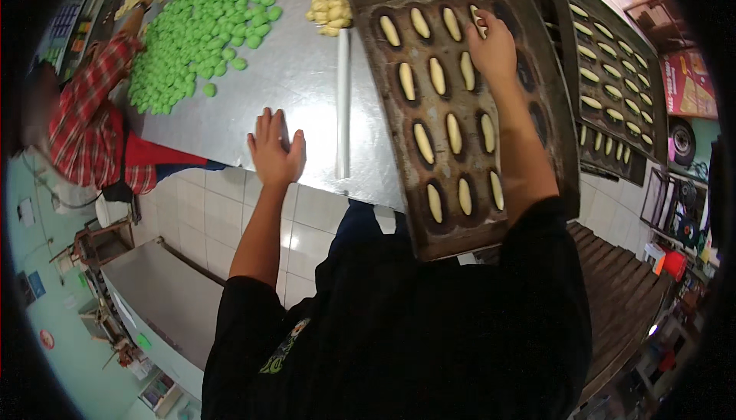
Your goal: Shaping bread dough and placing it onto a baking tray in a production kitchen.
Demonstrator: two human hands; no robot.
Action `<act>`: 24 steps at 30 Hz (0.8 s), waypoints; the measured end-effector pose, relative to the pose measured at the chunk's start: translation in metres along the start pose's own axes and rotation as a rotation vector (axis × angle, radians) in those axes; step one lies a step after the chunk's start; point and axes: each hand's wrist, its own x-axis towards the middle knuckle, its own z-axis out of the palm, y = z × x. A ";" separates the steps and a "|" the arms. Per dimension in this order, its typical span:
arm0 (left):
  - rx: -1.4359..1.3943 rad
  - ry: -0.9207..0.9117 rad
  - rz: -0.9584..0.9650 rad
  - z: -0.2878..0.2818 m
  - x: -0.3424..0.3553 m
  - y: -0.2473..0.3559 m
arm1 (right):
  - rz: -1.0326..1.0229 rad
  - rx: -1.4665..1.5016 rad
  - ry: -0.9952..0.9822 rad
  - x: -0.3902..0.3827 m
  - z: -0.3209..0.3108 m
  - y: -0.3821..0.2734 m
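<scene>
Pale tiled floor [299, 240] shows below the shiny metal desk [307, 75], with a metal-topped cabinet [169, 286] near left and brown wooden slats [621, 305] near right. Across the far left of the desk spreads a big heap of green balls [192, 44]; just right of it sits a small pile of yellow pieces [330, 12]. From that pile a whitish rod [343, 105] runs toward the near edge.

On the right lies a dark, worn baking tray [452, 242], reaching past the desk's near edge. Slim, pale dough strips [424, 142] rest on it in rows, each over a darkened oval patch — three can be seen in each of the nearer rows, four in the far one. The right hand [493, 42] is at the far row's rightmost strip [481, 30], fingers bent and drawn in close against it; I cannot tell whether they grip it or only touch it. Its forearm crosses above the tray's right side.

The left hand [274, 148] rests palm down on the desk's near edge, left of the rod — flat, fingers extended, thumb apart, holding nothing.

Farther right, another tray [658, 113] carries similar strips, partly over a lower one. At the left, a co-worker in a red checked shirt [96, 86] reaches toward the far side.
</scene>
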 end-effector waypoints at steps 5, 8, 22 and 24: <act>-0.143 0.181 0.147 0.012 0.023 -0.017 | -0.120 0.394 -0.731 -0.089 -0.028 -0.155; -0.266 0.180 0.298 0.013 0.088 0.000 | -0.275 0.115 -1.105 -0.144 -0.010 -0.190; -0.350 -0.287 0.279 0.008 0.202 0.048 | 0.367 0.099 -0.792 -0.257 -0.015 -0.220; -0.103 -0.589 0.296 -0.018 0.198 0.029 | 0.569 0.259 -0.671 -0.273 -0.012 -0.220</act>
